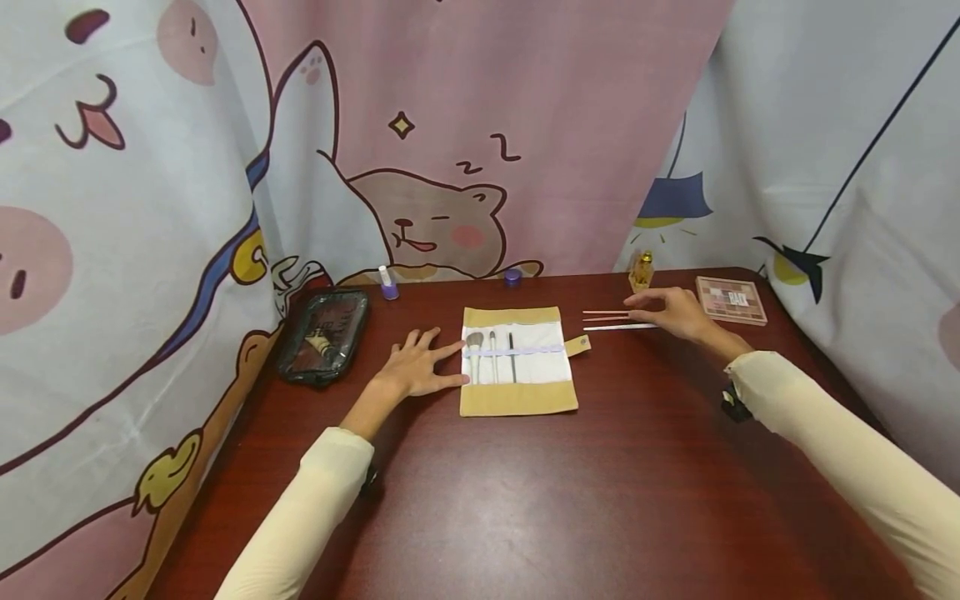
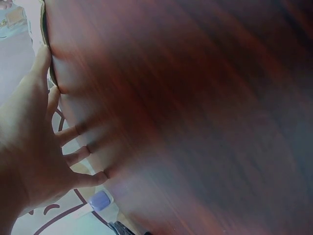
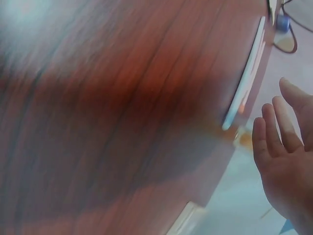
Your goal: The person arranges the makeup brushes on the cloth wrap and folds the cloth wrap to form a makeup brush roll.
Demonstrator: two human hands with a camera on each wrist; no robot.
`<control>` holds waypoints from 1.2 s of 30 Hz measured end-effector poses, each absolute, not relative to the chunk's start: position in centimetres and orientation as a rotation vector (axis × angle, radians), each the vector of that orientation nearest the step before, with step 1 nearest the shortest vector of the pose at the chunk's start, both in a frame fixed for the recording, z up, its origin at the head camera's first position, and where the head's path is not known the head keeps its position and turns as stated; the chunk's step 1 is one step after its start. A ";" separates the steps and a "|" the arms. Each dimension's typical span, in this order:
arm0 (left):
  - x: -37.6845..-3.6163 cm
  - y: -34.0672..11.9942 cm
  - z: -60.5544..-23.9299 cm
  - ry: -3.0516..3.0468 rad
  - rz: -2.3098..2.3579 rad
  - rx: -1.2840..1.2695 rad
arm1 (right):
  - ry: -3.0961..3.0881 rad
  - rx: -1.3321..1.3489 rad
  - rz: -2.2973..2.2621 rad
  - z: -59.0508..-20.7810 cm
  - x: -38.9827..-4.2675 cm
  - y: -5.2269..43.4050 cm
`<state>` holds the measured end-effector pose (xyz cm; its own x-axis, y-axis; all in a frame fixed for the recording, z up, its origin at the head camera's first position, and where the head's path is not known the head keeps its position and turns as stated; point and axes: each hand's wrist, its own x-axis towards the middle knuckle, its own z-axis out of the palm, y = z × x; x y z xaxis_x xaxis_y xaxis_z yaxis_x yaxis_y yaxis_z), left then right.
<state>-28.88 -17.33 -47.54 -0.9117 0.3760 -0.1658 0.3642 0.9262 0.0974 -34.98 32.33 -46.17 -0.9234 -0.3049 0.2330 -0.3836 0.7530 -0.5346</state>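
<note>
A tan-and-white brush roll (image 1: 542,363) lies unrolled on the table, with several makeup brushes, one a fluffy brush (image 1: 476,342), under its lilac band. My left hand (image 1: 412,367) spreads its fingers on the table, thumb and index fingertip pressing the roll's left edge. Right of the roll lie a white thin stick (image 1: 611,327) and two pinkish thin sticks (image 1: 600,312). My right hand (image 1: 671,312) hovers over their right ends. In the right wrist view its fingers (image 3: 274,132) are loosely extended, apart from the sticks, with nothing between them.
A black clear-topped pouch (image 1: 324,335) lies at the left. Along the back stand a purple bottle with white cap (image 1: 388,285), a small purple jar (image 1: 512,277) and a gold bottle (image 1: 641,271). An eyeshadow palette (image 1: 732,301) lies at back right, before a printed curtain (image 1: 570,150).
</note>
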 end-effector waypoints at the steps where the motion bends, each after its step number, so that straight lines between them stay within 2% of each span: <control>1: -28.9 -17.3 -47.5 2.904 0.095 0.562 | -2.813 0.551 0.898 -46.3 -35.1 32.7; 14: -28.8 -17.3 -47.5 2.899 0.120 0.554 | -2.841 0.521 0.878 -48.7 -35.6 35.8; 24: -28.9 -17.4 -47.6 2.902 0.125 0.550 | -2.938 0.632 0.818 -48.3 -35.3 35.6; 30: -28.9 -17.4 -47.6 2.905 0.127 0.557 | -2.957 0.604 0.794 -48.3 -34.8 35.6; 36: -28.8 -17.4 -47.5 2.905 0.120 0.564 | -2.906 0.650 0.901 -47.4 -33.9 35.9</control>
<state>-28.85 -17.36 -47.54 -0.9118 0.3780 -0.1602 0.3634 0.9247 0.1132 -33.86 35.88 -47.40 -0.9123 -0.3816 0.1490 -0.3989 0.7449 -0.5348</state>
